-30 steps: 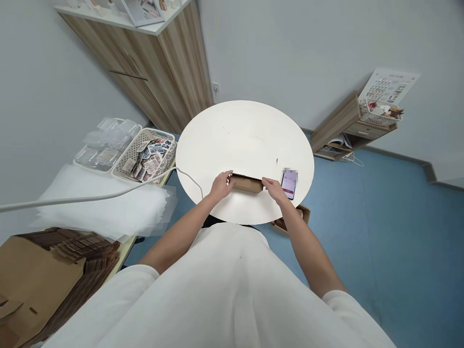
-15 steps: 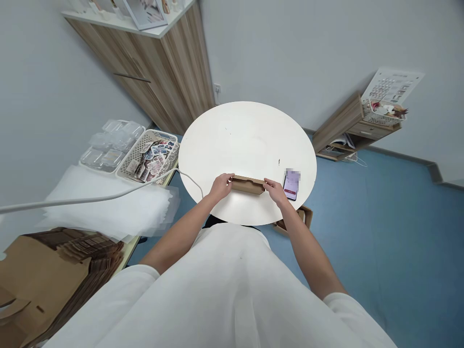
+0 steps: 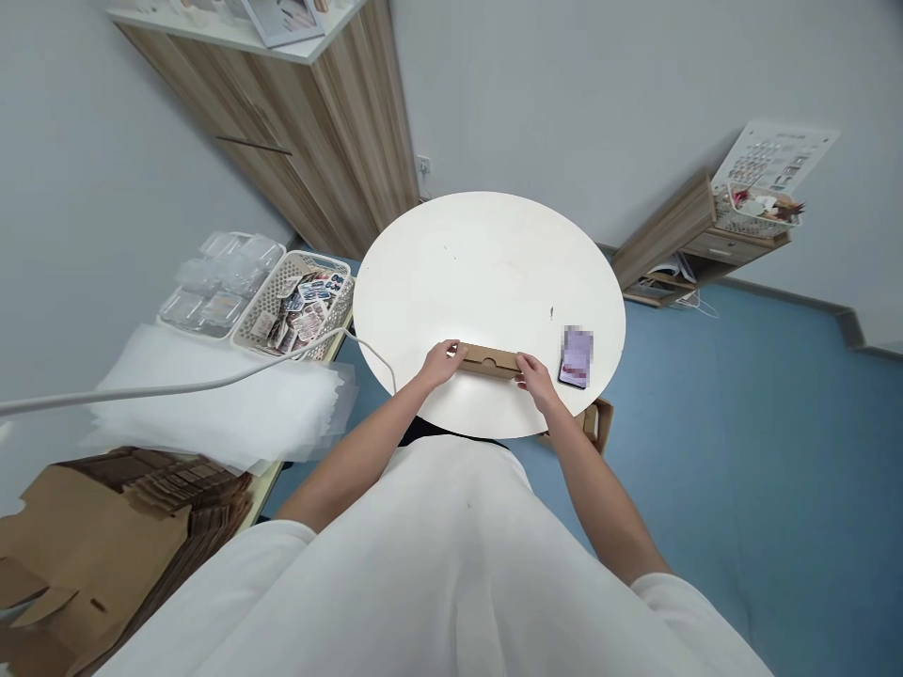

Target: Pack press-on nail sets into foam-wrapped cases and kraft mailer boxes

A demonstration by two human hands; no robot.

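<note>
A small brown cardboard box (image 3: 489, 361) is held level near the front of the round white table (image 3: 486, 254). Its long side faces me and carries a half-round notch. Round its left end my left hand (image 3: 442, 363) is closed, thumb and fingers gripping the edge. At the opposite end, my right hand (image 3: 534, 378) grips the corner with bent fingers. A phone (image 3: 576, 359) with its screen lit lies on the table just right of my right hand. The box's inside is not visible.
On the left side table are flat cardboard boxes (image 3: 105, 536), white translucent sheets (image 3: 218, 400), a basket (image 3: 342, 263) of printed cards and clear plastic cases (image 3: 226, 273). A white cable (image 3: 183, 387) runs across. An open carton (image 3: 605, 423) sits below the table's right edge.
The box's top flap has come down, so the open trough is now covered. Both hands keep hold of its ends. The whole view has shifted slightly.
</note>
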